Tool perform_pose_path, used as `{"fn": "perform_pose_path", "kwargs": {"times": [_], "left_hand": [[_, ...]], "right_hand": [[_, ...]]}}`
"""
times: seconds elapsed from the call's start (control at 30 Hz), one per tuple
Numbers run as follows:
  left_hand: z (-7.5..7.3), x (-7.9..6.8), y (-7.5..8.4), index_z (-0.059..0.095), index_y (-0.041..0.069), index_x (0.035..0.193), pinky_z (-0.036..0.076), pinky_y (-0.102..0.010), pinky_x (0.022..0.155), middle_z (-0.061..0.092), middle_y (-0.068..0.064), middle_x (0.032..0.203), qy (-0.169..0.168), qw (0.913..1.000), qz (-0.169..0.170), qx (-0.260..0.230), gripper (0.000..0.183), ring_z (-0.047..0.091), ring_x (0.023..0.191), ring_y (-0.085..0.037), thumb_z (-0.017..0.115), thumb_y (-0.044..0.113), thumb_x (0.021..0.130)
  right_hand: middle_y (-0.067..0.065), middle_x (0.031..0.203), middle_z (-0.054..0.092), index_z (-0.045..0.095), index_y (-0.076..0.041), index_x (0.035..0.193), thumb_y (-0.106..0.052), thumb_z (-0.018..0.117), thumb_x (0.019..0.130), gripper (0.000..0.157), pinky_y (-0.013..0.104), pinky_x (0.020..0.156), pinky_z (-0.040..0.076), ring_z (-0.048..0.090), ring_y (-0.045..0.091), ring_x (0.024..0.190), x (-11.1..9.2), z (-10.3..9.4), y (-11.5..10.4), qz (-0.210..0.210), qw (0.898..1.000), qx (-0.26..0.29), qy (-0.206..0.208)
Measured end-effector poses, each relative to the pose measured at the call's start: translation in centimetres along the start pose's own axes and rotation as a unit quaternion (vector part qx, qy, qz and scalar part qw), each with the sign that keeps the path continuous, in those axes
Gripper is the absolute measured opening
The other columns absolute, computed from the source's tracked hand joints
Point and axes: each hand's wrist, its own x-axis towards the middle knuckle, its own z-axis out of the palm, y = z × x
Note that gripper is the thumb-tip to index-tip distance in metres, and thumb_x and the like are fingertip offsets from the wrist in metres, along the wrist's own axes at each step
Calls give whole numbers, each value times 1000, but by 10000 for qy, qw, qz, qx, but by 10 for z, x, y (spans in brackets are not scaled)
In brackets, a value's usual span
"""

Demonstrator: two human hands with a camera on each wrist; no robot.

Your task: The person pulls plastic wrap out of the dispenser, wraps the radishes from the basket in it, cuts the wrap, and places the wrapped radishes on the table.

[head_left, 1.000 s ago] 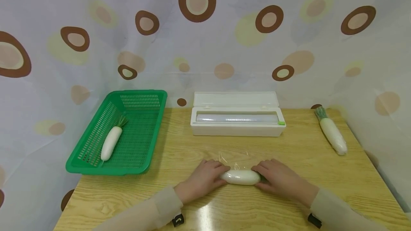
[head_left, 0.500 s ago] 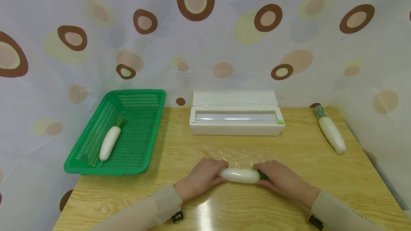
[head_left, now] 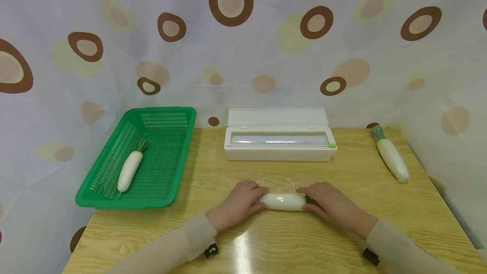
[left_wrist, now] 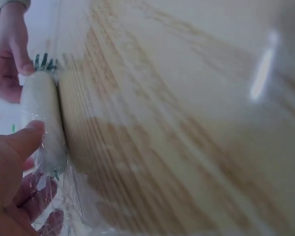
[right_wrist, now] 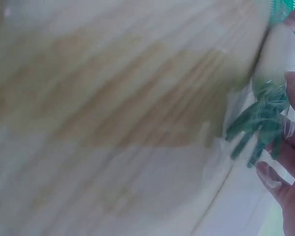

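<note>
White daikon (head_left: 284, 201) in clear plastic wrap (left_wrist: 71, 201) lies lower centre of the head view, left hand (head_left: 239, 203) and right hand (head_left: 332, 204) curled round its ends.

radish leaves (head_left: 311, 200) partly hidden by right grip (head_left: 334, 204), sleeves (head_left: 167, 244) cropped below, tabletop (right_wrist: 113, 108) blurred in wrist views

no readable lettering or numbers
</note>
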Motion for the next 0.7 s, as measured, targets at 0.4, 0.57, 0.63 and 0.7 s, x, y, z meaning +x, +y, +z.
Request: {"fn": "perform_pose_path", "kwargs": {"times": [0.4, 0.57, 0.63, 0.7], "left_hand": [[2, 6, -7, 68, 15, 136, 49, -39, 98, 69, -1, 126, -54, 9998, -164, 76, 41, 61, 116, -20, 64, 40, 104], [0, 10, -11, 69, 11, 135, 52, -38, 94, 71, -3, 117, -55, 9999, -101, 18, 39, 64, 106, -20, 64, 36, 104], [-1, 12, -12, 68, 12, 133, 52, -38, 91, 72, -3, 115, -78, 9997, -195, -80, 37, 66, 103, -20, 63, 35, 105], [-1, 13, -13, 68, 15, 131, 52, -38, 89, 74, -2, 114, -83, 9995, -281, -135, 34, 66, 102, -20, 63, 36, 105]], "right_hand": [[1, 106, 63, 72, -3, 128, -28, 84, 89, 48, 41, 83, 54, 59, 16, 95, 6, 4, 0, 224, 9990, -396, 50], [-2, 105, 69, 68, -8, 129, -25, 79, 94, 41, 43, 88, 55, 64, 15, 95, 11, 1, 1, 593, 9977, -238, -248], [-1, 109, 71, 68, -10, 129, -25, 78, 95, 38, 45, 92, 55, 67, 17, 99, 12, 0, 1, 657, 9971, -226, -302], [1, 110, 73, 70, -10, 127, -25, 78, 95, 37, 46, 93, 55, 68, 19, 100, 13, -2, 1, 602, 9975, -237, -267]]}}
